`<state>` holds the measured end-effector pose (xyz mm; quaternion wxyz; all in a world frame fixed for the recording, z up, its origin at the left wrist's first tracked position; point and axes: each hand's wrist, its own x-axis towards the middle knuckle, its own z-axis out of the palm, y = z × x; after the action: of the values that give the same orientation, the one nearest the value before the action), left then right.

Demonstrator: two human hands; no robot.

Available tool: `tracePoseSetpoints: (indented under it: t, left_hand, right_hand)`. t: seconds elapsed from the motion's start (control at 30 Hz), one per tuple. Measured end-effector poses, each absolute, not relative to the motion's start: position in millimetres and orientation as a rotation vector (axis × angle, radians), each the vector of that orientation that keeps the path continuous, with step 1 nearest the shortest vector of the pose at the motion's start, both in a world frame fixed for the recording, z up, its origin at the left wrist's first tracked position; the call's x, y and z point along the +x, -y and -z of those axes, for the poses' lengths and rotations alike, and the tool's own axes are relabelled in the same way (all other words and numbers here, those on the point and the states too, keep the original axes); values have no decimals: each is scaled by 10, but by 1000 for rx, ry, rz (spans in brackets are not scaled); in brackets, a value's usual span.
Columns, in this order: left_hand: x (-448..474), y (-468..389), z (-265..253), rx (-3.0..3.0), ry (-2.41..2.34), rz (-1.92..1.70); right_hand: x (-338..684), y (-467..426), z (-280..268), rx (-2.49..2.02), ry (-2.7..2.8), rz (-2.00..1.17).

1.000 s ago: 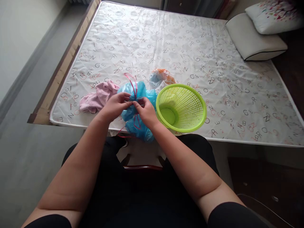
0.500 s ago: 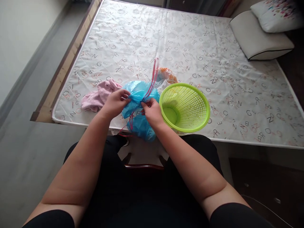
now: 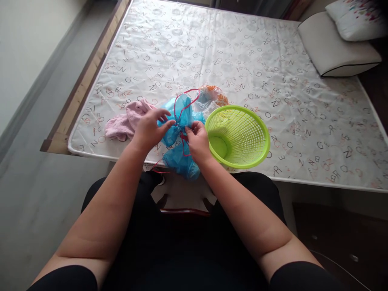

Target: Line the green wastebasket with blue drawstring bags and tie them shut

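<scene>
A blue plastic bag (image 3: pixel 171 135) with a pink-red drawstring (image 3: pixel 188 107) is gathered between my hands at the mattress's near edge. My left hand (image 3: pixel 153 127) touches the gathered neck with thumb and forefinger, its other fingers lifted and curved. At the right side of the neck, my right hand (image 3: pixel 197 137) pinches the blue plastic. The drawstring stands up in a loop above the gather, and another piece hangs below it. More blue plastic (image 3: pixel 183 161) droops over the mattress edge beneath my hands.
A lime-green plastic basket (image 3: pixel 263 141) lies tipped with its mouth towards me, right of my right hand. Left of the bag is a crumpled pink cloth (image 3: pixel 121 126). Behind sits a clear bag with orange print (image 3: pixel 212 97). The lettered mattress (image 3: pixel 242 48) carries pillows (image 3: pixel 339 48) far right.
The drawstring has gone from a tall upright strand to a wide loop over the gathered neck. The blue plastic puffs up above the gather. My left hand has shifted slightly right, its fingers more spread.
</scene>
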<state>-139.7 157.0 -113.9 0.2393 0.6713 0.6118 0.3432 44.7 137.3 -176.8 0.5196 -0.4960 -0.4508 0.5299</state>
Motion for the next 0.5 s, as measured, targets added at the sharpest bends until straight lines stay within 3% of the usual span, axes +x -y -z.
tracePoseSetpoints:
  t: [0.1, 0.2, 0.37, 0.5]
  left_hand:
    - [-1410, -1605, 1249, 1662, -1553, -655]
    - [-1401, -1617, 1295, 1569, -1417, -602]
    - [-1401, -1630, 1282, 1489, -1312, -722]
    - [-1491, -1711, 1317, 1450, -1444, -1030]
  right_hand:
    - [416, -1345, 1689, -1116, 959, -1316]
    - [399, -1335, 1661, -1090, 887, -1346]
    - [425, -1343, 1647, -1072, 886, -1349]
    - [463, -1363, 1654, -1217, 1028, -1266]
